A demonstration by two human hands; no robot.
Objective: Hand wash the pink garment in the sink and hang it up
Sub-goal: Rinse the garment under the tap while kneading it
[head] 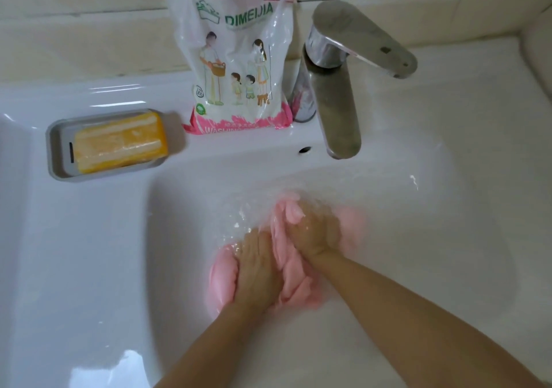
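Head view, looking down into a white sink (89, 268). Washing the pink garment (295, 280) low in the basin, at about six o'clock from the frame's centre, with the cloth bunched into a wet wad and partly under shallow, rippling water.

Pressing the left hand (258, 271) onto the wad's eight o'clock side, with fingers curling over the cloth and gripping it. Clutching a fold with the right hand (316, 232) at the wad's one o'clock side, with a pink tuft poking out above the knuckles. Probably squeezing it tight, though hard telling through the blur and the water. Holding both hands close together, with pink cloth showing between them. Reaching in with bare forearms from seven and four o'clock of the garment.

Seeing a chrome faucet (337, 88) at twelve o'clock from the garment, standing on the rim with its spout pointing toward six o'clock and its lever swung toward three o'clock. Noting a small overflow hole (304, 149) just beside the spout tip, at its nine o'clock. Finding a washing-powder bag (239, 59), white and pink with "DIMEIJIA" printed in green, standing upright just beside the faucet at its nine o'clock. Spotting a grey soap dish (55, 148) further toward nine o'clock, sitting on the sink ledge and holding a yellow soap bar (119, 145).
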